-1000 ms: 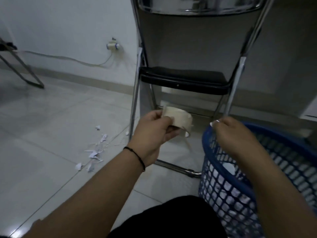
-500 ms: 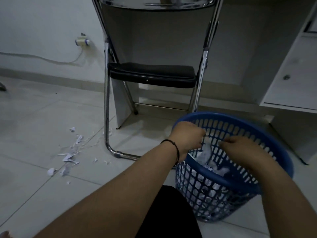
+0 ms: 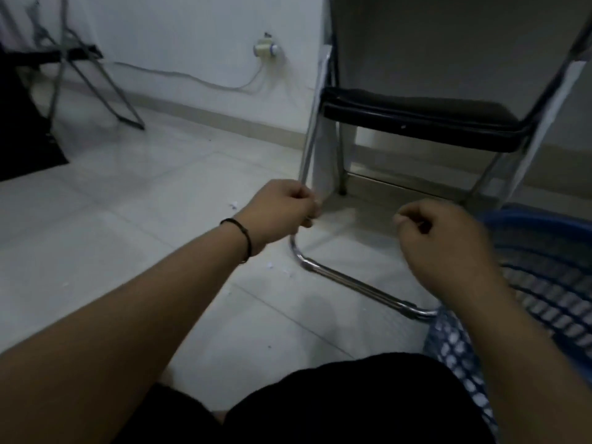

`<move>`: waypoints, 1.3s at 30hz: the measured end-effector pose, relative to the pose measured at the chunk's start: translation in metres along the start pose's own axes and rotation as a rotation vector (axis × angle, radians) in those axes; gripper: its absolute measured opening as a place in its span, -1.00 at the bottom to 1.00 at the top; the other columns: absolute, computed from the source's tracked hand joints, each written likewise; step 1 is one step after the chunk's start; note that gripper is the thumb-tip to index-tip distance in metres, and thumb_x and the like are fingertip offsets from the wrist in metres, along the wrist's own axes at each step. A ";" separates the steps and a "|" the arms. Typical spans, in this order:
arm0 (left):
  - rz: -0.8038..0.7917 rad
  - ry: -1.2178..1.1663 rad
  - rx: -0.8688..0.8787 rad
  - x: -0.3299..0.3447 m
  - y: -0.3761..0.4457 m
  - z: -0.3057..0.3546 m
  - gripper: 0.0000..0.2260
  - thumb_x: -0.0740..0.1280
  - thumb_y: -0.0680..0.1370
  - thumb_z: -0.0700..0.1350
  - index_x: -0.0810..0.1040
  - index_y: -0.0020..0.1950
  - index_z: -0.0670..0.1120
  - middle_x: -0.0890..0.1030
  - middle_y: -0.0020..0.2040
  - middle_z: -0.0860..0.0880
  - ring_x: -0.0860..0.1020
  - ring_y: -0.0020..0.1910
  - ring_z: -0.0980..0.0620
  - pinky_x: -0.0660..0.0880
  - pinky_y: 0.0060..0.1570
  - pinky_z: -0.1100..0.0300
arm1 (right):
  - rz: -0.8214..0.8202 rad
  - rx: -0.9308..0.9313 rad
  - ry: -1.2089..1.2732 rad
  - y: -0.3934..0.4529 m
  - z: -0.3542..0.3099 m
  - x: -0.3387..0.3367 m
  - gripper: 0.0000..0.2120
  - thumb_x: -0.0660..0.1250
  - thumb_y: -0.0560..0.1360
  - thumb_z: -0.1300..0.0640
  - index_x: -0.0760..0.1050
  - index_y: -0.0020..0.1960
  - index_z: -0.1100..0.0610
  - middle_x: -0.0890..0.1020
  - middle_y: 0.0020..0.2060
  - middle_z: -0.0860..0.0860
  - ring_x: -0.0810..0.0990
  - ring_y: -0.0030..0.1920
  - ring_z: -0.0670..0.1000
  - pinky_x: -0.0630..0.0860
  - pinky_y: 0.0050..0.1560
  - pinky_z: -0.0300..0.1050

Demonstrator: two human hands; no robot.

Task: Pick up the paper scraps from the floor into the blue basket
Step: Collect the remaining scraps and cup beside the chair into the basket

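White paper scraps (image 3: pixel 268 265) lie beside the left hand (image 3: pixel 282 213); both it and the right hand (image 3: pixel 448 248), curled and seemingly empty, should reach low, then carry to the blue basket (image 3: pixel 544 283)

One head-worn view, looking forward and down across the pale tiled floor (image 3: pixel 128 251), close over both forearms, facing the chrome-framed black-seated folding chair (image 3: pixel 416 116) near the wall.

Both forearms reach forward, side by side. The left hand (image 3: pixel 282 213) and right hand (image 3: pixel 445 238) have fingers curled, apparently empty; a dark band circles the left wrist.
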State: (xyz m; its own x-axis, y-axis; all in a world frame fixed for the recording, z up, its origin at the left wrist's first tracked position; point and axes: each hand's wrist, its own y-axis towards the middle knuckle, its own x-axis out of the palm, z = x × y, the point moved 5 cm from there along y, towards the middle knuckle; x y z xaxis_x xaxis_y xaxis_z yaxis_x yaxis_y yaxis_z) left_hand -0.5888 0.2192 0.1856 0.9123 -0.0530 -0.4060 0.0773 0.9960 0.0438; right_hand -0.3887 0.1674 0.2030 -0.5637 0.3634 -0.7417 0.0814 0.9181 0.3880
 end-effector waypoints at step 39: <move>0.780 0.546 -0.686 -0.378 -0.015 -0.516 -0.83 0.30 0.53 -0.06 0.60 -0.09 -0.14 0.61 -0.04 -0.15 0.55 -0.04 -0.12 0.41 -0.08 0.17 | -0.844 -0.543 0.149 -0.044 -0.206 0.547 -0.80 0.20 0.55 0.11 0.58 0.04 0.13 0.59 -0.08 0.03 0.51 -0.05 -0.01 0.43 0.02 -0.18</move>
State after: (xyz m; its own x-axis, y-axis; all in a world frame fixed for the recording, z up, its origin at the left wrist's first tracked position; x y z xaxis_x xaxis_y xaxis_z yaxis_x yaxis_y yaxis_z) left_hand -1.1425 0.2612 -0.1325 0.3108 0.4603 -0.8316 -0.8116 0.5839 0.0198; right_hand -0.8703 0.2931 -0.1073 -0.3636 -0.4282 -0.8273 -0.7549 0.6558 -0.0077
